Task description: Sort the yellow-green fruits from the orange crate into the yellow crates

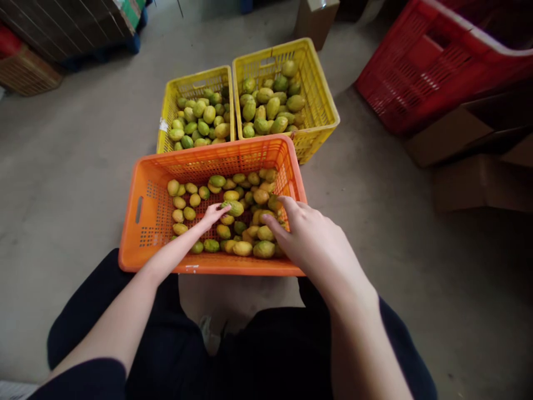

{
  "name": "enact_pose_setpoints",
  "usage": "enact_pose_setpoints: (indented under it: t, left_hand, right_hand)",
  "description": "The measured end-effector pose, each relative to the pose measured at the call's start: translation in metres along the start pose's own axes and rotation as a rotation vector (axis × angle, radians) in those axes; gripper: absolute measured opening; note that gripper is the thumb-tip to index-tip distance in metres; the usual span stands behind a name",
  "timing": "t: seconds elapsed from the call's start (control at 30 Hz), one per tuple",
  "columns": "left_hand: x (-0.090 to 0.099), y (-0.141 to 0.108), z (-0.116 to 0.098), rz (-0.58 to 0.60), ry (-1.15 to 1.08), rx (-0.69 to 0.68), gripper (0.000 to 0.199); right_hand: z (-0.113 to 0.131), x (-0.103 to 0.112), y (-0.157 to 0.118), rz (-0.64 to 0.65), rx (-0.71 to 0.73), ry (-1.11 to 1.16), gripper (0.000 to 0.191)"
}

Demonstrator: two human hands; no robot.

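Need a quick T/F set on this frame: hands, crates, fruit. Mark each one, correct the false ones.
1. The left hand holds a greenish fruit over the orange crate. True.
2. The right hand hovers above a yellow crate. False: the right hand is at the right side of the orange crate; whether it grips a fruit is unclear.
3. Both the left yellow crate and the right yellow crate contain fruit. True.
4. The orange crate is farther from the person than the yellow ones. False: it is the nearest of the three.
5. A red crate stands to the right of the yellow ones. True.
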State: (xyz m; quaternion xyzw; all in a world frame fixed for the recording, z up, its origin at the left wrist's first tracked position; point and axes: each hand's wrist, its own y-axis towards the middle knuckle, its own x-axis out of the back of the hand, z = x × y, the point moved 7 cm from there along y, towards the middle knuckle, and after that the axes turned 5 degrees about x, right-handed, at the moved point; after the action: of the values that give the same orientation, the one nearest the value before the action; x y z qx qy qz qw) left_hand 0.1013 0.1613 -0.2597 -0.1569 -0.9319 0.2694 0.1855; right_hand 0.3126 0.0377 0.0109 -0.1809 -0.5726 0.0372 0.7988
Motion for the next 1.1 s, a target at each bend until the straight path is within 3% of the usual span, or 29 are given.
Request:
enact_pose_setpoints:
  t: [0.1, 0.23, 0.33, 0.43, 0.6, 0.73, 0.8, 0.93, 1.1]
  left_hand:
    - [0.038, -0.032, -0.029, 0.041, -0.212, 0.005, 0.049]
    - [0.079, -0.098, -0.074, 0.188, -0.815, 0.049, 0.057]
    - [0.097, -0.146, -0.095, 0.220, -1.109, 0.053, 0.060]
    - [0.108, -0.173, -0.098, 0.230, -1.335, 0.077, 0.051]
    - [0.124, -0.184, -0.096, 0.257, -1.462, 0.215, 0.036]
    - [0.150, -0.184, -0.108, 0.151, -1.593, 0.163, 0.031]
    - [0.159, -0.185, -0.111, 0.105, -1.660, 0.136, 0.029]
    - [0.166, -0.191, -0.107, 0.058, -1.657, 0.114, 0.027]
    - [0.172, -0.194, -0.093, -0.036, -1.641, 0.144, 0.028]
  right_hand:
    - [0.001, 0.001, 0.001, -0.010, -0.007, -0.018, 0.039]
    - [0.004, -0.006, 0.003, 0.006, 0.022, -0.033, 0.039]
    - [0.005, -0.019, 0.007, 0.051, 0.022, -0.055, 0.040]
    - [0.007, -0.033, 0.011, 0.064, 0.038, -0.096, 0.043]
    - [0.016, -0.072, 0.024, 0.159, 0.101, -0.119, 0.039]
    - [0.031, -0.123, 0.059, 0.317, 0.184, -0.062, 0.032]
    - [0.042, -0.150, 0.082, 0.377, 0.202, 0.019, 0.020]
    - [0.065, -0.186, 0.121, 0.295, 0.195, 0.033, 0.014]
    - [0.068, -0.235, 0.137, 0.244, 0.175, 0.055, 0.013]
